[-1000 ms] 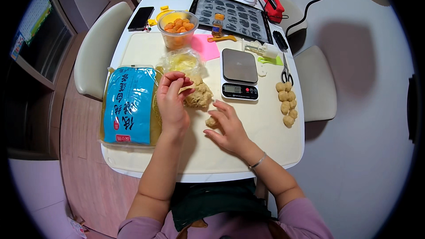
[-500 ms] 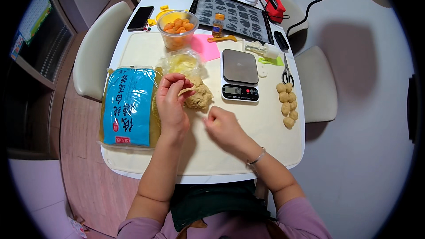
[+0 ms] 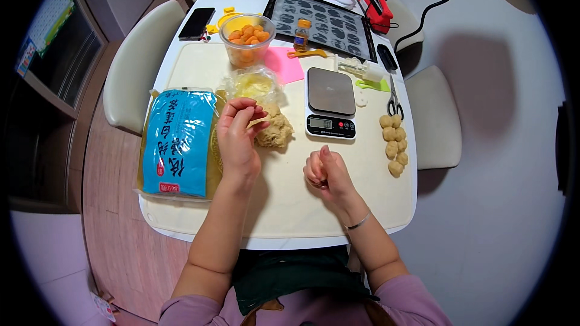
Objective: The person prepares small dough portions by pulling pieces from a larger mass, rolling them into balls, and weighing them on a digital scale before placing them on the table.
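My left hand (image 3: 238, 142) is held over the left-middle of the board, its fingers loosely bent and apart with nothing visible between them. Just behind it a rough lump of beige dough (image 3: 277, 131) rests on the cream board (image 3: 290, 205). My right hand (image 3: 329, 175) is closed in a fist in front of the digital kitchen scale (image 3: 331, 93); whatever its fingers wrap round is hidden. The scale's metal plate bears nothing. At the right edge several small dough balls (image 3: 396, 142) lie in a double row.
A big blue-labelled bag of filling (image 3: 181, 145) lies at the left. Behind the dough are crumpled plastic wrap (image 3: 251, 86), a tub of orange balls (image 3: 246, 54), and a small bottle (image 3: 301, 36). Scissors (image 3: 394, 105), a lined baking tray (image 3: 320, 21) and a phone (image 3: 197, 24) lie farther off.
My right hand has moved right and toward me, away from the dough lump, and turned with the thumb on top. The left hand keeps nearly the same pose.
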{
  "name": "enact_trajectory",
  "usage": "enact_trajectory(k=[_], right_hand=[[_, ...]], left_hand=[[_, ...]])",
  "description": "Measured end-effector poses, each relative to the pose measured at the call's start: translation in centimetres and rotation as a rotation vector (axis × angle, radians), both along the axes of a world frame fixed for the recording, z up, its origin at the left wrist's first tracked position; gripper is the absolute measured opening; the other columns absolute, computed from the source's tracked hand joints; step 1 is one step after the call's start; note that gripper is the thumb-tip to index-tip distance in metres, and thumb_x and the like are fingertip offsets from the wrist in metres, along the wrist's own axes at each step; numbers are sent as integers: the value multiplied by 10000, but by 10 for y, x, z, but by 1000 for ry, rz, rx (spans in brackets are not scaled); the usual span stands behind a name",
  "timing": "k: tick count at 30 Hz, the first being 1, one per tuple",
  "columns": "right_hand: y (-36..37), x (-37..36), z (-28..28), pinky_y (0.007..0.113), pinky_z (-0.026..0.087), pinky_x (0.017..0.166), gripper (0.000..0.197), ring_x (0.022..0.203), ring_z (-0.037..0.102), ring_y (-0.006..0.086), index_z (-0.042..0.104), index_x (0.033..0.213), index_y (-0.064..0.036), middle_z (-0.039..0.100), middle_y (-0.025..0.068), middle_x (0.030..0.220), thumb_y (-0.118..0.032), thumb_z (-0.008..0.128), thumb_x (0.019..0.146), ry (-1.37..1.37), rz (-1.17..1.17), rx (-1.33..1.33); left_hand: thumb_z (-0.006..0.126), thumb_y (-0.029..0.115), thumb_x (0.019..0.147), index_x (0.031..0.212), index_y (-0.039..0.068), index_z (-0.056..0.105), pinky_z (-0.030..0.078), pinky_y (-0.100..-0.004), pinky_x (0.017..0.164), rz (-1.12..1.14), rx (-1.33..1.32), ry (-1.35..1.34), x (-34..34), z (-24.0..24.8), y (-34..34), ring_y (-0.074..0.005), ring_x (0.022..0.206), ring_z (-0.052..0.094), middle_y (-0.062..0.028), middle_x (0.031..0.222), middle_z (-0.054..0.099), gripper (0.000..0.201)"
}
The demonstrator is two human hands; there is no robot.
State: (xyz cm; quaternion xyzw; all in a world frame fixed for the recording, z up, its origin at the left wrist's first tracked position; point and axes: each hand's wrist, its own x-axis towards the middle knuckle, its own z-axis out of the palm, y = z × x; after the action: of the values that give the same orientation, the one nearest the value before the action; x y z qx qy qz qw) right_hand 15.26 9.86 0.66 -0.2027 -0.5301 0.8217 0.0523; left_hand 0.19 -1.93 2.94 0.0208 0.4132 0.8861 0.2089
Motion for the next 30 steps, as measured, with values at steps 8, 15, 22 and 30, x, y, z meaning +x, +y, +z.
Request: enact_trajectory(k=[8,15,22,30], right_hand=[[2,11,-2,239,149,342,537,377,228,64,313,519,-133,302,-29,443,-410,445,960,-30,-165,-18],[80,-37,17,213,440,642,68,685,530,84,505,871,-73,558,11,805,-60,572,874,222,-237,505],[132,-87,-9,518,235,1034,329,1287,338,333,553,1145,-70,443,153,1324,-209,589,848,-71,-303,1595],[56,-69,24,385,454,669,359,796,574,291,552,889,-33,586,141,894,-325,716,757,139,-263,1636]], left_hand=[[511,76,856,925,83,548,496,-294,688,-20,13,-17,1,0,0,-142,802,582,-24,842,575,79],[507,77,858,925,84,549,488,-283,690,21,-14,-33,-3,-3,0,-135,798,582,-24,842,582,80],[506,89,858,926,92,542,478,-286,688,95,-29,-2,-8,4,-4,-131,792,580,-27,838,585,78],[518,93,857,927,92,545,478,-283,700,141,-35,5,-11,3,-10,-130,790,577,-23,833,581,75]])
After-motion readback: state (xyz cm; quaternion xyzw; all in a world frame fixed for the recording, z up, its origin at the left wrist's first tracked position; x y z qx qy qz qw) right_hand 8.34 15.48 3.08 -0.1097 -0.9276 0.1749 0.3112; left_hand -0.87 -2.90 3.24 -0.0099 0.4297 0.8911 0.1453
